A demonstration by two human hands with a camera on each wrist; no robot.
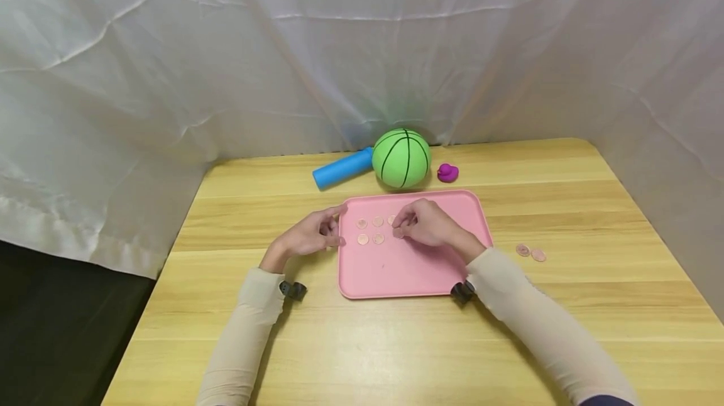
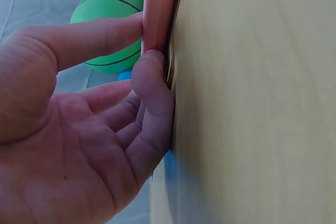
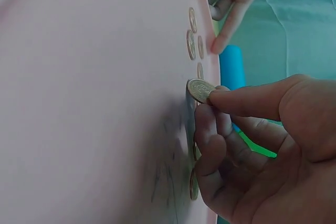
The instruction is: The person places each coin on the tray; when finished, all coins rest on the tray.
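Note:
A pink tray lies on the wooden table, with several coins in two rows on its far left part. My right hand is over the tray and pinches a coin between thumb and fingers. That coin is tilted, its lower edge right at the tray surface. More coins lie flat close beside these fingers, partly hidden by them. At the tray's left edge is my left hand, its fingertips touching the rim and its fingers loosely bent.
Behind the tray stand a green ball with black lines, a blue cylinder and a small purple duck. Two coins lie on the table right of the tray. A pale curtain hangs along the back.

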